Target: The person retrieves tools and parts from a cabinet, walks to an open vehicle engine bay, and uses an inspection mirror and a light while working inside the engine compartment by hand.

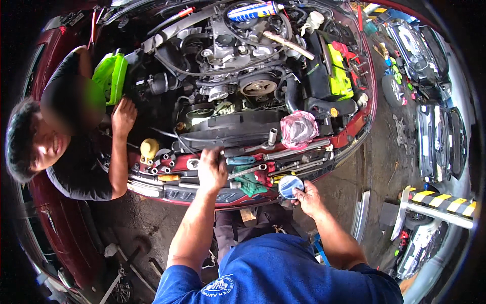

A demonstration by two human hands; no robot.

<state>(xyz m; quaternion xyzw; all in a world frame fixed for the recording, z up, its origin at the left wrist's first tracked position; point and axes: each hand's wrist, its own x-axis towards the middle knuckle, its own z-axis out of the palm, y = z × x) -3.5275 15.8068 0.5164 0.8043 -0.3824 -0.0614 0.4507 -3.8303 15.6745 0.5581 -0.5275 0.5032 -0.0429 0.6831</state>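
My right hand (pixel 309 198) grips a round shallow tin (pixel 290 187) with a blue and silver top, held just in front of the car's front edge. My left hand (pixel 212 171) is over the row of tools on that edge, its fingers curled together; whatever they may hold is hidden. Beside it lie a long wrench (pixel 246 172), a green cloth (pixel 251 183) and a screwdriver with an orange handle (pixel 168 178). A socket (pixel 272 137) stands upright behind them. To its right sits a crumpled pink and white bundle (pixel 298 130).
The open engine bay (pixel 228 66) spreads ahead, with a spray can (pixel 254 11) lying at its back. A co-worker (pixel 76 126) leans in at the left, near a bright green tray (pixel 110 76). Another green case (pixel 339 71) rests on the right. Car bumpers (pixel 439 142) lie on the floor.
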